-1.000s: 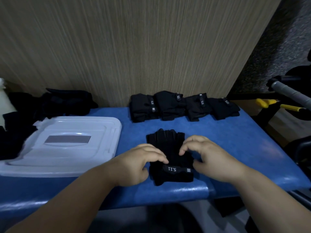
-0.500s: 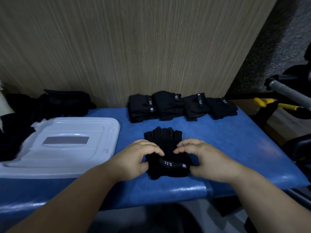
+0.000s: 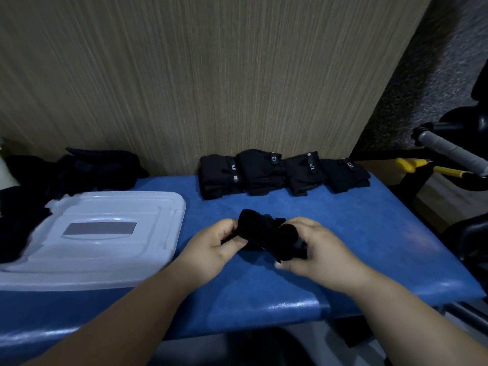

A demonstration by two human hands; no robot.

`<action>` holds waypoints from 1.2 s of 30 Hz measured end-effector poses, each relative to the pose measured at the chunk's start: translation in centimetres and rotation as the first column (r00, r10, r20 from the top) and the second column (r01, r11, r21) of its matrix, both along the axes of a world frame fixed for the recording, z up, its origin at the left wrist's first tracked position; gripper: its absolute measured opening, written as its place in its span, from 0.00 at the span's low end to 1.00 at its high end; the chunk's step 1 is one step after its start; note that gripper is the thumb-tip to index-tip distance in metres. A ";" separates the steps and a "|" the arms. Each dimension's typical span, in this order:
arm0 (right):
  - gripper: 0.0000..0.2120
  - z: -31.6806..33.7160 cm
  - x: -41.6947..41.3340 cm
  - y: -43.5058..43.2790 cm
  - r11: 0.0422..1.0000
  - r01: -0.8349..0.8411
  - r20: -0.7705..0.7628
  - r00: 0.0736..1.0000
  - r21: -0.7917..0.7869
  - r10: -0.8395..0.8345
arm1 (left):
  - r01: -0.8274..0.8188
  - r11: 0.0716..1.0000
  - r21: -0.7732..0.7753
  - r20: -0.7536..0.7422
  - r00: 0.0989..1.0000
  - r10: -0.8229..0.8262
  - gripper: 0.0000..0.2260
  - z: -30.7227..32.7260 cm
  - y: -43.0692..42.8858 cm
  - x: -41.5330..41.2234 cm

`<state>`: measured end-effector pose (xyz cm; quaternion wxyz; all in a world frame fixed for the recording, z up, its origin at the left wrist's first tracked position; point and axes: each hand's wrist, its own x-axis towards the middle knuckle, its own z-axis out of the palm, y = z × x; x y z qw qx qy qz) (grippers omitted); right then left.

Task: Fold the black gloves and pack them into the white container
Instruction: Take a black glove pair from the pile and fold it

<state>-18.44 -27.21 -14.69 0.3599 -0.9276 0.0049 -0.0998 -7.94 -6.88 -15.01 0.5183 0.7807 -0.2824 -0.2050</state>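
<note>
The left hand (image 3: 215,245) and right hand (image 3: 318,250) each have a tight grip on one end of a black glove (image 3: 264,232), likely to fold it over. The glove is just right of the white container (image 3: 105,233) (only its lid shows). Further right of the container and farther back, four folded gloves (image 3: 284,173) wait in a row on the blue desk (image 3: 369,247), ready to pack.

Matt black cloth makes up the black glove (image 3: 264,231), as with the folded gloves (image 3: 282,175). The blue tabletop (image 3: 343,247) has a smooth covering, glossy along its front edge. The white container (image 3: 158,207) is smooth, lightly shiny plastic; the wall panel (image 3: 211,75) shows matt wood grain.
</note>
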 end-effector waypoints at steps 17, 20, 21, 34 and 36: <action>0.11 -0.1 0.6 1.5 0.944 0.320 -0.183 0.936 0.086 -0.301 | -0.173 0.960 0.222 0.244 0.963 0.117 0.21 -0.2 -0.5 -0.8; 0.21 0.0 0.6 2.0 0.934 0.355 -0.151 0.922 -0.039 -0.357 | -0.227 0.943 0.242 0.380 0.917 0.123 0.26 -0.3 -0.5 -1.2; 0.23 0.2 0.5 2.2 0.928 0.364 -0.134 0.919 -0.078 -0.371 | -0.249 0.945 0.212 0.441 0.887 0.134 0.26 -0.3 -0.4 -1.4; 0.25 -0.8 0.7 2.9 0.927 0.007 -0.204 0.975 -0.374 -0.089 | 0.031 0.755 0.655 0.472 0.763 -0.441 0.40 -1.2 -0.4 -1.3; 0.25 -0.6 0.8 2.9 0.922 0.002 -0.222 0.970 -0.387 -0.096 | 0.025 0.724 0.689 0.456 0.761 -0.461 0.37 -1.0 -0.2 -1.1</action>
